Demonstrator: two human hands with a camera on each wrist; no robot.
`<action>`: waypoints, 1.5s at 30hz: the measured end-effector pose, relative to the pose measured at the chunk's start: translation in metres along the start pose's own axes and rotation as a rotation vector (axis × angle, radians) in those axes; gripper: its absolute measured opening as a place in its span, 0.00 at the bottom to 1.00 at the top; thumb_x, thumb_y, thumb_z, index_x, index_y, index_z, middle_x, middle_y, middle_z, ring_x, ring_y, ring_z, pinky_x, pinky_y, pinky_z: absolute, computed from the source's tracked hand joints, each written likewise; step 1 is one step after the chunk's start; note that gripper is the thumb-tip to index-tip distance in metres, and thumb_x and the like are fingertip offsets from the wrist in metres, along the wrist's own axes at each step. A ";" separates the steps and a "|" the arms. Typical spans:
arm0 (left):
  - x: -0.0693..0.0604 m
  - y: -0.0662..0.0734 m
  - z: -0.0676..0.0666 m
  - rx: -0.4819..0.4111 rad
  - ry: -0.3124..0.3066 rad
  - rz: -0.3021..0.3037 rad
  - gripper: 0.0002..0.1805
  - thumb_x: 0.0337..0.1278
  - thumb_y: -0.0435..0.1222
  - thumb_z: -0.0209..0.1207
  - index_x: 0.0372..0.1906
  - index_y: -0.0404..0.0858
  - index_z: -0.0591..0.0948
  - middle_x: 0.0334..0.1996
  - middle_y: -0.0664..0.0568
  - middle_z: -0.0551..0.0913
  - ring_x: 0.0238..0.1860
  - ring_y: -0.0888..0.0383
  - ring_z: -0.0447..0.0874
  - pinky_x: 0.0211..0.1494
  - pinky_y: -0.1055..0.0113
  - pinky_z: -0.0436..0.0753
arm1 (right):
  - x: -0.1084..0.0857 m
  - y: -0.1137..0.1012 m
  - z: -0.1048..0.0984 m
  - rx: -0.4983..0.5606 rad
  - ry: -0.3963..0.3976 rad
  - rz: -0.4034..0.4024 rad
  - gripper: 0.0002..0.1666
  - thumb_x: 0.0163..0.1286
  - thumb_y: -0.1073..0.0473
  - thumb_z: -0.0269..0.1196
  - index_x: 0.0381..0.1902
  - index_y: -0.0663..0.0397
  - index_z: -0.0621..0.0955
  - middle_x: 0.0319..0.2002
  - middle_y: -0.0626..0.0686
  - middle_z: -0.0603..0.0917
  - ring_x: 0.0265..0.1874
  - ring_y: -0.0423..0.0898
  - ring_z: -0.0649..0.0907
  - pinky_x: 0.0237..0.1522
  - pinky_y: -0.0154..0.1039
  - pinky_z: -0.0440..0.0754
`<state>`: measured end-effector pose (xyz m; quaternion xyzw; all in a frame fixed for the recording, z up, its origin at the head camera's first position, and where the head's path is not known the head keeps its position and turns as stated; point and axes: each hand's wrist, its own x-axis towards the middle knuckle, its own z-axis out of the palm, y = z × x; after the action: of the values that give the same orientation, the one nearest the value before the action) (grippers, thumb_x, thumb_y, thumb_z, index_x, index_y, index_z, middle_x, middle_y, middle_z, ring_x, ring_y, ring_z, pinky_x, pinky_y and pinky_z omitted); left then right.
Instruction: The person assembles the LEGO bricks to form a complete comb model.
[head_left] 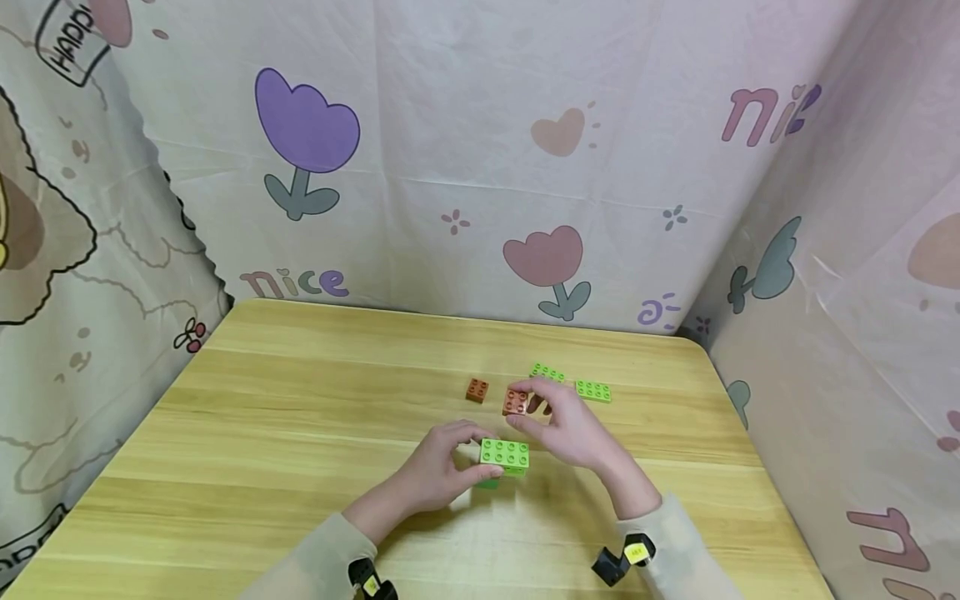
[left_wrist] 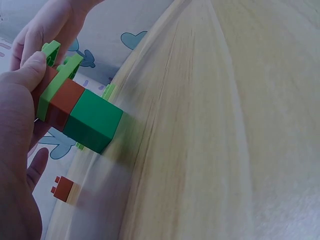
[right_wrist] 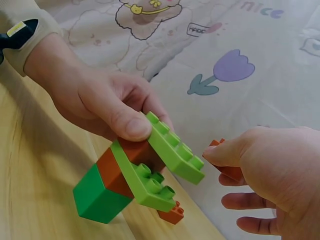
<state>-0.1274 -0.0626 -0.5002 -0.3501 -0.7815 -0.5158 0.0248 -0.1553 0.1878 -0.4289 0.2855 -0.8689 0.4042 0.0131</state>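
Note:
My left hand (head_left: 431, 471) steadies a small tower of toy building bricks, its thumb and fingers gripping the upper part. A dark green block (left_wrist: 95, 120) forms the base. Above it come an orange-brown brick (right_wrist: 112, 170), a light green plate (right_wrist: 142, 185), a second brown brick (right_wrist: 137, 149) and another light green plate (head_left: 504, 452) on top. Both plates stick out to one side. Just behind the tower, my right hand (head_left: 570, 425) pinches a separate orange-brown brick (head_left: 515, 402) between thumb and fingers, apart from the tower.
On the wooden table (head_left: 300, 400), a loose orange-brown brick (head_left: 477, 390) lies left of the right hand. Two light green plates lie behind that hand, one plate (head_left: 547, 372) partly covered by it, the other plate (head_left: 593, 391) farther right. A printed cloth (head_left: 435, 125) hangs behind the table.

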 end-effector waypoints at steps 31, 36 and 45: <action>0.000 -0.003 0.001 -0.009 0.002 0.018 0.19 0.65 0.48 0.73 0.58 0.50 0.85 0.53 0.66 0.86 0.56 0.61 0.84 0.64 0.55 0.82 | -0.015 -0.017 0.014 0.032 -0.014 -0.118 0.23 0.71 0.56 0.74 0.62 0.48 0.84 0.50 0.36 0.85 0.51 0.42 0.82 0.53 0.52 0.84; 0.000 -0.003 0.002 -0.022 -0.001 0.006 0.18 0.64 0.47 0.73 0.55 0.51 0.85 0.52 0.67 0.86 0.57 0.61 0.84 0.64 0.55 0.82 | -0.017 -0.019 0.017 0.026 -0.020 -0.135 0.24 0.70 0.55 0.75 0.62 0.49 0.84 0.52 0.37 0.84 0.52 0.41 0.82 0.55 0.54 0.84; 0.000 -0.002 0.001 -0.016 0.005 0.004 0.18 0.62 0.47 0.74 0.54 0.50 0.86 0.50 0.67 0.86 0.55 0.62 0.85 0.65 0.54 0.81 | -0.021 -0.022 0.023 0.036 -0.048 -0.114 0.25 0.70 0.53 0.75 0.62 0.52 0.83 0.52 0.38 0.84 0.52 0.41 0.81 0.56 0.53 0.83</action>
<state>-0.1279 -0.0617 -0.5020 -0.3506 -0.7766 -0.5228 0.0249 -0.1224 0.1707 -0.4341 0.3442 -0.8439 0.4114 0.0101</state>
